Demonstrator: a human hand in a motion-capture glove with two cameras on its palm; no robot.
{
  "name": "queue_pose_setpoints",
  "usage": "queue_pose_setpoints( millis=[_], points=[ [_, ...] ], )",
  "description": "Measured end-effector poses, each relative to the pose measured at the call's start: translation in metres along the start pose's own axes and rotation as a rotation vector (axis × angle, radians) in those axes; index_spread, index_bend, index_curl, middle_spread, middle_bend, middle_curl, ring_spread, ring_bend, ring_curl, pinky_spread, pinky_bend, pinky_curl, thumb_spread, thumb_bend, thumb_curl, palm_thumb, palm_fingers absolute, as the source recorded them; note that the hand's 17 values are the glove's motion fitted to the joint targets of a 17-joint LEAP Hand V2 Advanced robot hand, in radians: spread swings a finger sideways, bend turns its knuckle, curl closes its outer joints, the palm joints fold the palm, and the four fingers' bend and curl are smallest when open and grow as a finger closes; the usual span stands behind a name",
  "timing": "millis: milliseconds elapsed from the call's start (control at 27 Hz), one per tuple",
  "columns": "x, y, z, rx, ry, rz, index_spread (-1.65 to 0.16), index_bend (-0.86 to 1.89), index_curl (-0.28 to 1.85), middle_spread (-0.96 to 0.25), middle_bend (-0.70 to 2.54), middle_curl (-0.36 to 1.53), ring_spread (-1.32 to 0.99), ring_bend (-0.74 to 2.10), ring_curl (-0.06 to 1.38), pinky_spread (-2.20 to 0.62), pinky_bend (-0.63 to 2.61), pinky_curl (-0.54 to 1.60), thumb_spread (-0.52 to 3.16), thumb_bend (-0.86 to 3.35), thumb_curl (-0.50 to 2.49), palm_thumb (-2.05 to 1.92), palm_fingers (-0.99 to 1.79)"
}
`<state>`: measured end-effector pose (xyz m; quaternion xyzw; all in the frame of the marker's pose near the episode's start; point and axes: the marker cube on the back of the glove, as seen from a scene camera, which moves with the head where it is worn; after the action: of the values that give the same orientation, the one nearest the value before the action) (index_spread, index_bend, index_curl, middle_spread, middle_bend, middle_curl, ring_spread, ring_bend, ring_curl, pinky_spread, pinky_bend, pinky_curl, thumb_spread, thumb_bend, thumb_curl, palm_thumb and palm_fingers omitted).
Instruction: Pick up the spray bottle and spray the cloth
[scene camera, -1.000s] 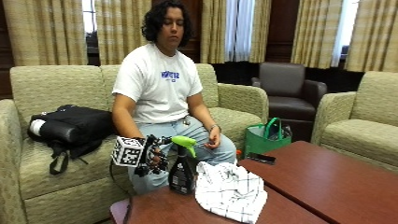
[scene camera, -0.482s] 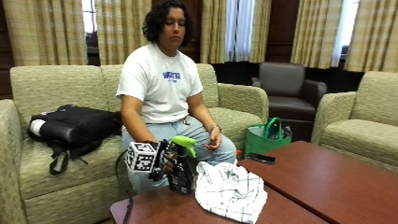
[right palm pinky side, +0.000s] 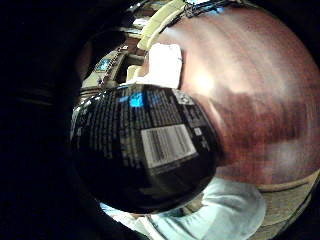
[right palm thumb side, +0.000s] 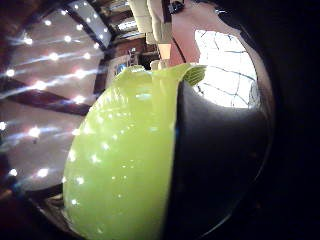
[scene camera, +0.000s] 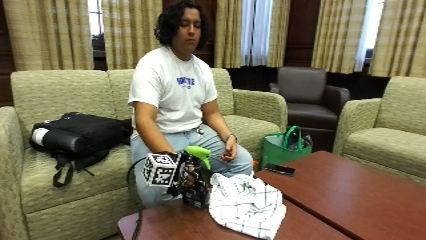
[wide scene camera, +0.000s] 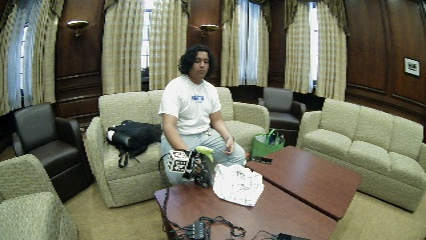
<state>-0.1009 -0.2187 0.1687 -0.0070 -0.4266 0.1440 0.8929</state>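
Spray bottle (scene camera: 196, 182), dark body w/ green trigger head, stands upright on the tabletop (scene camera: 200, 227) near its front edge, just beside the white checked cloth (scene camera: 245, 204); can't tell if they touch. Right hand (scene camera: 188, 176) is wrapped around the bottle, fingers curled round its upper part. Both palm views are filled by it: dark label w/ barcode, green head. Cloth lies bunched on the tabletop. Person sits on the sofa (scene camera: 60, 95) behind; black bag (scene camera: 80, 135) beside them.

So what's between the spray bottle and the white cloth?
Nothing. In the outside view the spray bottle, held by the gloved right hand, stands right beside the cloth, with no gap visible.
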Motion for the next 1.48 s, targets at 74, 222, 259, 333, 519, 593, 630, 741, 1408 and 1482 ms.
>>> queue_pose_setpoints(
  millis=[74, 222, 259, 333, 519, 593, 630, 741, 1408, 1482],
  points=[
    [0.0, -0.004, 0.003, -0.005, -0.001, -0.007, -0.39, 0.08, 0.13, -0.13, 0.34, 0.38, -0.14, 0.52, 0.32, 0.14, 0.44, 0.36, 0.88, -0.03, 0.35, 0.72, 0.24],
    [0.0, -0.013, 0.008, -0.004, -0.005, -0.026, -0.39, 0.08, 0.12, -0.13, 0.34, 0.38, -0.14, 0.53, 0.32, 0.14, 0.45, 0.36, 0.88, -0.03, 0.35, 0.72, 0.24],
    [-0.001, -0.015, 0.009, -0.002, -0.007, -0.028, -0.39, 0.08, 0.12, -0.13, 0.35, 0.38, -0.14, 0.53, 0.32, 0.14, 0.45, 0.36, 0.88, -0.03, 0.35, 0.72, 0.24],
    [-0.002, -0.02, 0.01, 0.006, -0.012, -0.027, -0.39, 0.08, 0.12, -0.13, 0.35, 0.38, -0.15, 0.54, 0.32, 0.13, 0.46, 0.36, 0.88, -0.03, 0.35, 0.72, 0.24],
    [-0.005, -0.03, 0.014, 0.029, -0.014, -0.034, -0.39, 0.11, 0.13, -0.14, 0.32, 0.37, -0.18, 0.54, 0.32, 0.11, 0.46, 0.36, 0.88, -0.02, 0.35, 0.73, 0.27],
    [-0.006, -0.035, 0.015, 0.033, -0.015, -0.033, -0.38, 0.11, 0.14, -0.15, 0.31, 0.37, -0.2, 0.55, 0.32, 0.09, 0.47, 0.36, 0.89, -0.01, 0.36, 0.75, 0.28],
    [-0.007, -0.037, 0.015, 0.033, -0.015, -0.034, -0.38, 0.12, 0.14, -0.15, 0.3, 0.36, -0.2, 0.55, 0.32, 0.09, 0.47, 0.36, 0.9, -0.01, 0.36, 0.76, 0.29],
    [-0.009, -0.044, 0.016, 0.039, -0.017, -0.045, -0.36, 0.11, 0.15, -0.14, 0.29, 0.36, -0.21, 0.57, 0.33, 0.07, 0.46, 0.36, 0.91, -0.01, 0.37, 0.78, 0.32],
    [-0.016, -0.057, 0.02, 0.071, 0.002, -0.045, -0.28, 0.1, 0.17, -0.09, 0.21, 0.35, -0.2, 0.71, 0.35, -0.03, 0.48, 0.35, 1.02, 0.03, 0.48, 0.96, 0.66],
    [-0.017, -0.058, 0.019, 0.074, 0.009, -0.047, -0.28, 0.12, 0.18, -0.08, 0.2, 0.36, -0.2, 0.71, 0.35, -0.04, 0.47, 0.35, 1.03, 0.02, 0.48, 0.96, 0.7]
  ],
)
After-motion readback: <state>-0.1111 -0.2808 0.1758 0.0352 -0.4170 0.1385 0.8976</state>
